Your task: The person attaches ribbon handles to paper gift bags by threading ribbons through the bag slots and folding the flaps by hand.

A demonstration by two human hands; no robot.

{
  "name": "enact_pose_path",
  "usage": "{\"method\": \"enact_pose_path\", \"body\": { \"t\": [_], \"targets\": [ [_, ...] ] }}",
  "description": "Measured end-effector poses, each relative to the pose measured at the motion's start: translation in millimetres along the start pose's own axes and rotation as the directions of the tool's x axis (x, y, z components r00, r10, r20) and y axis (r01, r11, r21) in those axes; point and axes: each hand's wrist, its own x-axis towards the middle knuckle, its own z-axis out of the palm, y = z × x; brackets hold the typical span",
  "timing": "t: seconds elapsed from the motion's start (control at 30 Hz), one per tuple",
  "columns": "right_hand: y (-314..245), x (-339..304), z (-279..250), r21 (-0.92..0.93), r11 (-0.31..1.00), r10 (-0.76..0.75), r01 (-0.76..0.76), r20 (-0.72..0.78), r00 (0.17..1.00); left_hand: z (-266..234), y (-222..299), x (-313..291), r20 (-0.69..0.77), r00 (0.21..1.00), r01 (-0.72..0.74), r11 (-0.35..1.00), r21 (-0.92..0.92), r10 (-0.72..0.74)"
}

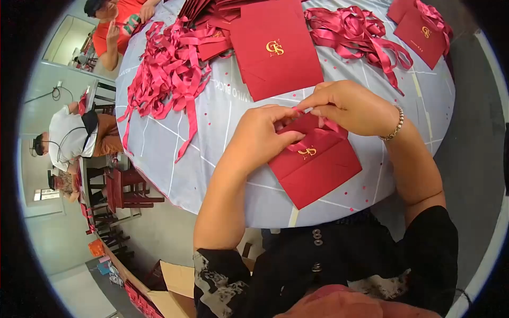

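A small dark red paper gift bag [319,175] with a gold print lies flat near the table's front edge. At its top edge both hands work a pink-red ribbon [328,133]. My left hand [268,132] is closed at the bag's upper left, thumb and fingers pinching the ribbon. From the upper right my right hand [352,108] reaches over, its fingertips closed on the same ribbon close to my left fingers. Part of the ribbon is hidden beneath the fingers. Just beyond lies a stack of flat red bags [278,47].
A tangled heap of ribbons [172,79] covers the table's left side; another ribbon pile [352,32] lies at the back right. More bags [421,34] sit at the far right. A person in orange [122,26] sits across the table. An open cardboard box [177,281] stands below left.
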Motion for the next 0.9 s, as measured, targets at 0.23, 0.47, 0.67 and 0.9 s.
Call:
{"method": "enact_pose_path", "body": {
  "t": [0.23, 0.47, 0.67, 0.9],
  "targets": [
    [7, 11, 15, 0.500, 0.849, 0.243, -0.170, -0.085, 0.966, 4, -3, 0, -0.053, 0.996, -0.073, 0.997, 0.020, 0.074],
    [4, 10, 25, 0.332, 0.939, 0.022, 0.091, -0.321, 0.947, -9, -8, -8, -0.224, 0.973, 0.001, 0.964, -0.267, -0.063],
    [2, 11, 29, 0.064, 0.983, -0.130, 0.169, -0.398, 0.908, -6, -6, -13, -0.355, 0.931, -0.093, 0.996, -0.013, 0.082],
    [-3, 13, 35, 0.149, 0.982, -0.039, 0.115, -0.435, 0.900, -4, -1, -15, -0.359, 0.929, -0.093, 0.995, 0.021, 0.094]
  ]
}}
